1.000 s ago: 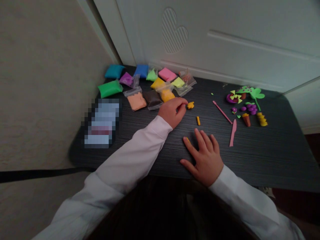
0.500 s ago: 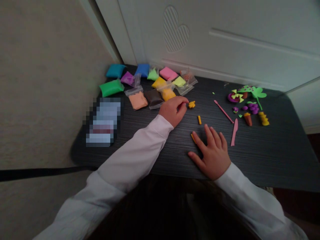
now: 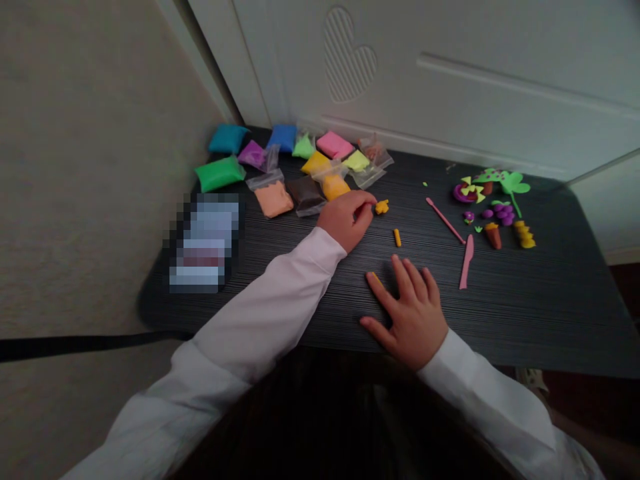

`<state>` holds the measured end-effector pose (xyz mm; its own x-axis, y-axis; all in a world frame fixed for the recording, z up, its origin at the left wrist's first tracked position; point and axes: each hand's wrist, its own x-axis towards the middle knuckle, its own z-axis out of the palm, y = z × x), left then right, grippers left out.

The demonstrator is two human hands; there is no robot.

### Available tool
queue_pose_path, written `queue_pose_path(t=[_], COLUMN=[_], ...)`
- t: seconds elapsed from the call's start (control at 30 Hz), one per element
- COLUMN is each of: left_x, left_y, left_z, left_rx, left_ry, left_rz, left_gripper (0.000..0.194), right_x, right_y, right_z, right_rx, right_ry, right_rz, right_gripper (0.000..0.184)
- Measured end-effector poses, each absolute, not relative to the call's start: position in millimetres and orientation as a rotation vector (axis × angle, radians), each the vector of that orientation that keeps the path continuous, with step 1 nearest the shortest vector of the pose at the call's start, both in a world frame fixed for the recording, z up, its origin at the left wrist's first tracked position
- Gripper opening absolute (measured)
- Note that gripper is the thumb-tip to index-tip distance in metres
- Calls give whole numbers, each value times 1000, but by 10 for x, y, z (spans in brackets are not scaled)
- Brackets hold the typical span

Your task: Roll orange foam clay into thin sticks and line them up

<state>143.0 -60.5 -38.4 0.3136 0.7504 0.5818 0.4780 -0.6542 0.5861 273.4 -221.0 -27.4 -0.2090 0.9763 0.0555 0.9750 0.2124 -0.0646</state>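
My left hand (image 3: 345, 220) rests on the dark table with its fingers curled together. Its fingertips are beside a small orange-yellow clay piece (image 3: 382, 207); whether anything is between them is hidden. My right hand (image 3: 414, 317) lies palm down, fingers spread. Under its index finger is a thin yellow clay strip (image 3: 379, 279), mostly covered. Between the two hands lies a short yellow clay roll (image 3: 397, 238), untouched.
Bags of coloured clay, including a green one (image 3: 220, 174) and a peach one (image 3: 273, 200), lie at the back left near a blurred phone (image 3: 204, 243). A pink clay knife (image 3: 467, 262), a pink stick tool (image 3: 445, 220) and purple clay grapes (image 3: 504, 213) are on the right.
My right hand has slid left and slightly toward me, its index finger still over the yellow strip. My left hand has stayed in place.
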Motion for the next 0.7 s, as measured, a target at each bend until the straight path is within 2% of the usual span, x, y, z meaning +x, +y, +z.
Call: queue_pose_path(t=[0.2,0.37,0.5,0.7], left_x=[1432,1431,1428,1428], left_y=[-611,-606,-599,-598], left_z=[-381,-387,-397,-398], left_rx=[2291,2296,2281,2273], left_ry=[1129,1153,1137,1104], left_rz=[1244,1222,1250,1288], left_gripper=[16,17,17,16], right_x=[2776,2761,2786,2784], right_y=[-2208,-2206,-2191,-2198], right_z=[-282,-281,-279,-267], right_rx=[-2023,-1880,-2006,-1906], right_ry=[-2288,-2430,-2318,-2423], right_rz=[-67,-9,-89,38], right_gripper=[60,60,58,60])
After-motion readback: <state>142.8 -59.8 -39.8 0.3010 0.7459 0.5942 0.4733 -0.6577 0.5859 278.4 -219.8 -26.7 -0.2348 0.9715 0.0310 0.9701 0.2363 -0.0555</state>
